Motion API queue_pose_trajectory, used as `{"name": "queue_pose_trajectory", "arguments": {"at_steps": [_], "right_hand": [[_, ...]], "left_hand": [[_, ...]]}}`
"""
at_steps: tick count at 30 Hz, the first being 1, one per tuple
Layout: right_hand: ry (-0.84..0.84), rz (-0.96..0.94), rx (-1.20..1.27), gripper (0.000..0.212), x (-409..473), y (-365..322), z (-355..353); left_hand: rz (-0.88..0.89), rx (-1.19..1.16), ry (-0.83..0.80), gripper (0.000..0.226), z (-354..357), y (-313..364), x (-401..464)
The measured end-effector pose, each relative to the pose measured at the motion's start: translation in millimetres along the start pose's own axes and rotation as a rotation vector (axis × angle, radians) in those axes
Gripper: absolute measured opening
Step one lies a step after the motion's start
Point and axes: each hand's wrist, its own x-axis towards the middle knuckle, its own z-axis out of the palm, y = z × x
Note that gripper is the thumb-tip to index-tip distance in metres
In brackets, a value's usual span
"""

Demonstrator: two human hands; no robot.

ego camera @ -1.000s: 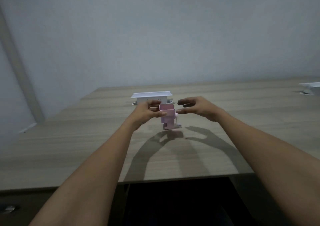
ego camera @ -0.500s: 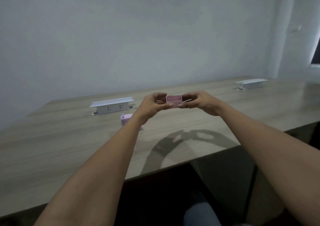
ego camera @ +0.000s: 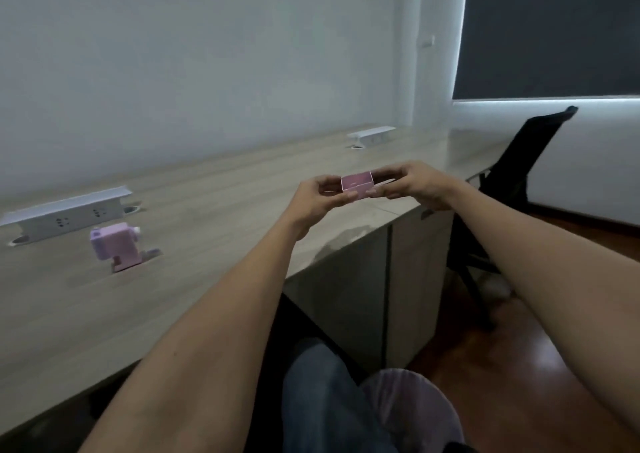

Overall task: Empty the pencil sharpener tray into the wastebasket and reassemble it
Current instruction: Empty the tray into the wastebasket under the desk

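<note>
A small pink tray [ego camera: 358,184], open side up, is held in the air above the desk's right part. My left hand [ego camera: 317,201] pinches its left end and my right hand [ego camera: 414,184] pinches its right end. The pink and lilac sharpener body [ego camera: 116,244] stands by itself on the wooden desk [ego camera: 214,210] at the left, its tray slot vacant. No wastebasket shows in this view.
A white socket box [ego camera: 65,215] sits just behind the sharpener, another socket box [ego camera: 372,135] further right along the desk. A black office chair [ego camera: 519,172] stands at the right on the dark wooden floor. A cabinet [ego camera: 381,279] is under the desk, my knees below.
The tray came out of the sharpener a second ago and both hands now hold it. My view and hands have swung right, leaving the sharpener far to the left.
</note>
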Motion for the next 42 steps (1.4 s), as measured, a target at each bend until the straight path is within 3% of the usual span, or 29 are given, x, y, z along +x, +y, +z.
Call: {"name": "queue_pose_trajectory", "arguments": {"at_steps": [5,10,13,19,25,32,39,42], "right_hand": [[0.052,0.119,0.046,0.042,-47.5,44.9,-27.6],[0.085,0.271,0.109,0.087,-85.6,106.8,-35.8],[0.081,0.343,0.141,0.094,-104.2,144.5,-28.9],[0.072,0.495,0.198,0.058,-133.5,217.2,10.6],[0.048,0.622,0.279,0.065,-149.6,284.1,60.6],[-0.076,0.812,0.352,0.049,-169.4,323.5,108.7],[-0.134,0.961,0.460,0.055,-170.6,343.8,129.3],[-0.124,1.001,0.486,0.060,-165.2,346.8,133.2]], "left_hand": [[0.002,-0.036,-0.079,0.055,67.4,-21.4,3.9],[-0.021,-0.004,-0.174,0.055,115.7,-59.2,2.7],[-0.062,0.002,-0.233,0.058,138.9,-86.6,-8.3],[-0.232,-0.043,-0.287,0.056,170.3,-158.9,-44.8],[-0.425,-0.040,-0.370,0.049,179.0,-219.7,-70.5],[-0.780,-0.164,-0.392,0.062,190.9,-289.4,-94.7],[-0.987,-0.201,-0.309,0.034,206.7,-313.0,-96.5],[-1.033,-0.210,-0.258,0.054,208.9,-314.8,-90.0]]}}
